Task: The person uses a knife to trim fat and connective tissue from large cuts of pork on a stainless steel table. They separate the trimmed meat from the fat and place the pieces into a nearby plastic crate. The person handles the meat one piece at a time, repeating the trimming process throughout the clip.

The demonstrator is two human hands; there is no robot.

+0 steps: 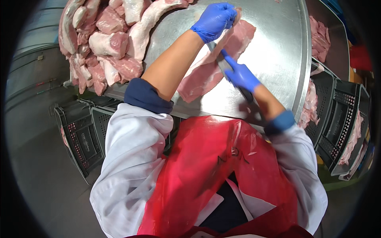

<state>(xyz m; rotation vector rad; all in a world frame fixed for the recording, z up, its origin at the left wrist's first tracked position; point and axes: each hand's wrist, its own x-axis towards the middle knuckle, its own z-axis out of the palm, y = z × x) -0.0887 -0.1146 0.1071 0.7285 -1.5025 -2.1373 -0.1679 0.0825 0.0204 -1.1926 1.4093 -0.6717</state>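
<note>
Left hand (214, 19) grips the far end of the meat (216, 63) on the counter (278, 51); right hand (241, 76) clamps a knife (220, 59). Advise: keep the slab taut, blade flat, strokes clear of the left fingers.

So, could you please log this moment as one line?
left hand: grips meat slab | right hand: holds knife, cutting slab | surface: steel table

Left hand (214, 19) gripping meat slab (206, 71), right hand (240, 75) seemingly knife-cutting
</note>
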